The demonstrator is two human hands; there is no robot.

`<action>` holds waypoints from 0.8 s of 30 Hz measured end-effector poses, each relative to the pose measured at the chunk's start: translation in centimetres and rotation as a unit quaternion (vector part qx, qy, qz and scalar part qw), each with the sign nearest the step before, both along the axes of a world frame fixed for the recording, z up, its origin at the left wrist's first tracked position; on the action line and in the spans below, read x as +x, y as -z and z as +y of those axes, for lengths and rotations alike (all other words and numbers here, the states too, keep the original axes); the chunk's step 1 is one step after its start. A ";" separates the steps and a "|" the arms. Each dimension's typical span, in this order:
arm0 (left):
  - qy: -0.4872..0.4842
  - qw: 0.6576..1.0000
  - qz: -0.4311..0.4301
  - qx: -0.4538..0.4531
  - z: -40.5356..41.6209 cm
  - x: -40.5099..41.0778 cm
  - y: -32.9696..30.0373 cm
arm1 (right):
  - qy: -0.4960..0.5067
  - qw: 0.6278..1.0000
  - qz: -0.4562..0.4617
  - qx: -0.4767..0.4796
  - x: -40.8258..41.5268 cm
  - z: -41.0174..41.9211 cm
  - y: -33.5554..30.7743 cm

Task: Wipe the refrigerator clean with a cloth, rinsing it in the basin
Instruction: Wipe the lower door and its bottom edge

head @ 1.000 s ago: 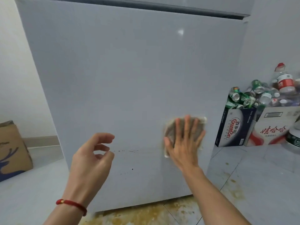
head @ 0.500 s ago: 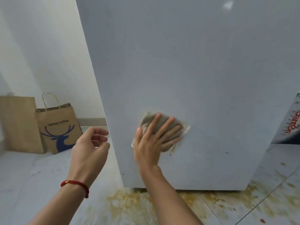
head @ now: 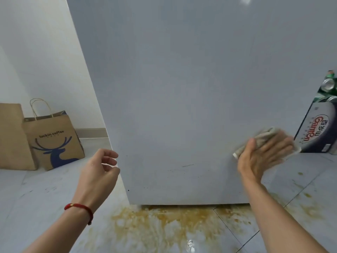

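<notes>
Domestic kitchen corner: pale grey refrigerator (head: 182,88), stained tile floor (head: 164,227), brown paper coffee bag (head: 54,141), box of empty cans (head: 317,132).

I'm reading "luckin coffee" on the brown paper bag (head: 54,141) left of the refrigerator (head: 182,88), "Ganten" printed sideways on the dark box (head: 317,130) right of it

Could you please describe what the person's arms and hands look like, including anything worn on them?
Both arms are bare, with no sleeves or gloves in view. The left hand has a red cord bracelet around its wrist, with a small gold-coloured bead on it. The right hand and its wrist show no jewellery or watch. No rings are visible on either hand.
</notes>
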State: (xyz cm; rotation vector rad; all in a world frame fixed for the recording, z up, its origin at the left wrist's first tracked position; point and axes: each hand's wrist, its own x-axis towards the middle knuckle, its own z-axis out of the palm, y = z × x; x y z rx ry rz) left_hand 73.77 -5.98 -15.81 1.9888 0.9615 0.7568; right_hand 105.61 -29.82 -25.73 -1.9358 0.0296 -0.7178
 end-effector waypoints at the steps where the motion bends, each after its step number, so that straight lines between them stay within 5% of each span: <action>1: -0.002 1.000 0.001 0.000 0.3 -0.3 -0.1 | 0.015 0.992 0.051 0.110 0.6 0.0 -0.8; 4: -0.010 1.000 -0.008 -0.006 1.3 -1.2 -0.4 | 0.081 0.923 0.149 0.344 0.4 1.8 -3.1; 7: -0.021 1.000 -0.017 -0.012 2.3 -1.8 -0.9 | 0.082 0.911 0.161 0.371 -3.7 7.1 -4.2; 12: -0.058 0.997 -0.047 -0.027 3.6 -2.8 -1.4 | -0.032 0.996 0.024 0.079 -16.1 21.2 -3.6; 14: -0.067 0.996 -0.048 -0.027 3.8 -3.2 -1.1 | -0.118 0.984 -0.095 -0.091 -19.1 24.8 -0.7; 17: -0.071 0.996 -0.048 -0.027 3.7 -3.8 -0.6 | -0.194 0.901 -0.234 -0.308 -19.7 26.2 3.5; 20: -0.064 0.997 -0.041 -0.020 3.2 -3.5 -0.4 | -0.225 0.773 -0.370 -0.464 -16.6 24.0 4.9; 22: -0.049 0.998 -0.035 -0.027 1.9 -2.4 0.0 | -0.252 0.678 -0.437 -0.534 -13.8 20.3 4.5; 24: -0.035 0.998 -0.031 -0.039 0.7 -1.3 0.5 | -0.263 0.645 -0.462 -0.549 -11.1 16.4 3.6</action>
